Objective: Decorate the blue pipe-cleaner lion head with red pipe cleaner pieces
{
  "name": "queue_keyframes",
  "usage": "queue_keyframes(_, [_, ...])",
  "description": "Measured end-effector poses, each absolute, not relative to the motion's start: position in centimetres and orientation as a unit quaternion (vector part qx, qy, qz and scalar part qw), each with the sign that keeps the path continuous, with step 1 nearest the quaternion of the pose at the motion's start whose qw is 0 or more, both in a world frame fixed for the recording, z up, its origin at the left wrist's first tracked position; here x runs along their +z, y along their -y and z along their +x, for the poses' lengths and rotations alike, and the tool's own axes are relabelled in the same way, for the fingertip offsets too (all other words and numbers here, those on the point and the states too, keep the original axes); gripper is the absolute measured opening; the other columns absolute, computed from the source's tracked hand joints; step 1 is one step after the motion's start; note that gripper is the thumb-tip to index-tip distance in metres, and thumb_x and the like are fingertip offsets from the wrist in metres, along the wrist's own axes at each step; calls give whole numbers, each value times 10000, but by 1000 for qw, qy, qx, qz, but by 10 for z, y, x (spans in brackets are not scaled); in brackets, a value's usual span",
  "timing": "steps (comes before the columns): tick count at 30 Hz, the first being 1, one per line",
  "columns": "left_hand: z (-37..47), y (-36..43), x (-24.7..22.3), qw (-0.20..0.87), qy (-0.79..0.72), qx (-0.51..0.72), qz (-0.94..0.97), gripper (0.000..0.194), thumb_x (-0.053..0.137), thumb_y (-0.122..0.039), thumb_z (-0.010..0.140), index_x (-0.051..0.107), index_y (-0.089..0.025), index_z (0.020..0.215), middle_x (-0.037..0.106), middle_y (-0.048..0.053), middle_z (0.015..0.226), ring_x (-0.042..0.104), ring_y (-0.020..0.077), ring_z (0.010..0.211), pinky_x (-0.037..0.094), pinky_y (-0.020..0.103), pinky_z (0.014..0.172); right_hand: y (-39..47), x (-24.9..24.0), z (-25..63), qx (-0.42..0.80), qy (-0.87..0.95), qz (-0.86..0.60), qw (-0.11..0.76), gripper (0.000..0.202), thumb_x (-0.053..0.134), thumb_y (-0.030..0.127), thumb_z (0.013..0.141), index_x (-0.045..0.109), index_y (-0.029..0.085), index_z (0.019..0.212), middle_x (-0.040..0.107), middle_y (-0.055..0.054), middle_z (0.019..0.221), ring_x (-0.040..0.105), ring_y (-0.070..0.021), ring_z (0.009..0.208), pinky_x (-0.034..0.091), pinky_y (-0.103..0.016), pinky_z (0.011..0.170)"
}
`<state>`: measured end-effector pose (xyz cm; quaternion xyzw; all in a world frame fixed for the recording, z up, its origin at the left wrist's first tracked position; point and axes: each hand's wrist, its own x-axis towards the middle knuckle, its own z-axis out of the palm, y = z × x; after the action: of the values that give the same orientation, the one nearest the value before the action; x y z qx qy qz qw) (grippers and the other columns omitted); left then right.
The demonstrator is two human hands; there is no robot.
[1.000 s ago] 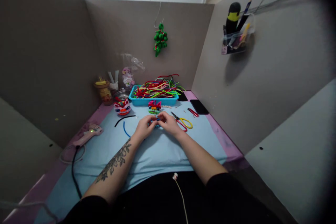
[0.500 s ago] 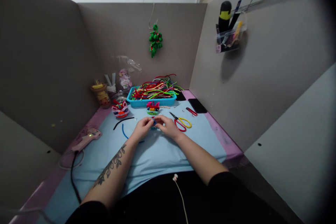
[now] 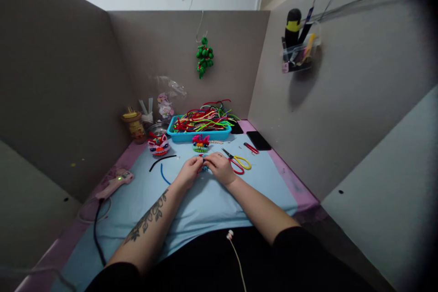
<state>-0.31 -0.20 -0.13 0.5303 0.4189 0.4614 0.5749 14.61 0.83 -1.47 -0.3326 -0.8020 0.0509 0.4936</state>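
Note:
My left hand [image 3: 191, 170] and my right hand [image 3: 221, 168] meet over the middle of the blue cloth. Both are closed, with their fingertips pinching a small blue-and-red pipe-cleaner piece [image 3: 205, 168]. Most of that piece is hidden behind the fingers. Just beyond it stands a small pipe-cleaner animal head [image 3: 200, 143] in pink, orange and green. A second head [image 3: 159, 145], pink and red, sits further left. Near my left wrist lie a black pipe cleaner [image 3: 160, 160] and a blue one [image 3: 163, 174]. Scissors [image 3: 240, 162] with red and yellow handles lie open beside my right hand.
A blue tray [image 3: 200, 137] heaped with colourful pipe cleaners stands at the back. On the left lie a pink glue gun [image 3: 114, 185] with its cord and a cup [image 3: 134, 127]. To the right are a red cutter [image 3: 251, 148] and a phone [image 3: 259, 140]. Partitions enclose three sides.
My right hand has turned, its back now more upward and its fingertips closer to my left thumb. The whole view has shifted slightly; the objects on the table stay put.

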Motion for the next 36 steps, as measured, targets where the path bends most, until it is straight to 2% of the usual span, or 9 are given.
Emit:
queue_keyframes(5, [0, 2, -3, 606, -423, 465, 488, 430, 664, -553, 649, 472, -171, 686, 344, -76, 513, 247, 35, 408, 108, 201, 397, -8, -17, 142, 38, 799, -343, 492, 229, 446, 260, 914, 664, 205, 959, 689, -79, 889, 601, -197, 868, 471, -374, 833])
queue_keyframes(11, [0, 0, -4, 634, -417, 476, 444, 389, 715, -479, 613, 506, -161, 692, 349, -80, 505, 248, 30, 401, 89, 195, 389, -6, -19, 140, 17, 796, -356, 490, 241, 426, 244, 918, 663, 209, 940, 682, -77, 879, 595, -200, 852, 474, -364, 815])
queue_keyframes(18, [-3, 1, -3, 629, -410, 494, 438, 345, 704, -434, 621, 502, -156, 655, 377, -65, 514, 256, 33, 411, 103, 193, 392, -8, -22, 133, 42, 785, -359, 503, 219, 439, 235, 905, 655, 198, 918, 674, -82, 853, 581, -207, 848, 469, -371, 819])
queue_keyframes(21, [-4, -1, -2, 615, -408, 511, 440, 336, 713, -426, 619, 530, -148, 670, 391, -60, 509, 271, 35, 411, 122, 190, 388, -7, -18, 135, 84, 768, -360, 523, 182, 492, 243, 870, 644, 204, 962, 662, -76, 905, 582, -198, 874, 473, -349, 815])
queue_keyframes(24, [-5, -4, -2, 585, -408, 543, 443, 329, 715, -425, 632, 547, -150, 692, 362, -74, 480, 276, 36, 407, 156, 185, 391, -5, -13, 138, 152, 722, -383, 555, 216, 547, 267, 819, 628, 183, 1002, 633, -83, 950, 579, -179, 813, 485, -305, 718])
queue_keyframes(26, [-5, -5, -2, 547, -413, 557, 468, 325, 699, -437, 656, 553, -149, 690, 376, -74, 471, 296, 41, 409, 196, 184, 399, -5, -10, 139, 211, 692, -401, 562, 192, 564, 287, 797, 635, 174, 935, 627, -68, 897, 571, -163, 752, 476, -283, 672])
queue_keyframes(29, [-5, -7, -6, 467, -427, 561, 534, 330, 665, -457, 694, 575, -140, 684, 459, -54, 499, 383, 62, 449, 299, 192, 444, -6, -10, 138, 298, 659, -403, 560, 155, 579, 314, 769, 623, 167, 787, 615, -32, 766, 558, -151, 700, 453, -263, 648])
queue_keyframes(33, [-5, -9, -12, 388, -428, 555, 599, 325, 629, -450, 736, 609, -128, 695, 572, -16, 609, 503, 95, 569, 409, 215, 565, -10, -13, 137, 364, 632, -387, 564, 165, 601, 329, 733, 584, 167, 701, 561, 8, 655, 511, -129, 634, 413, -245, 616])
queue_keyframes(36, [-7, -10, -13, 347, -413, 535, 650, 281, 600, -394, 780, 650, -126, 849, 634, 26, 742, 559, 120, 652, 457, 240, 620, -13, -15, 140, 419, 611, -372, 560, 176, 602, 342, 723, 556, 177, 682, 498, 41, 590, 446, -100, 553, 366, -223, 545])
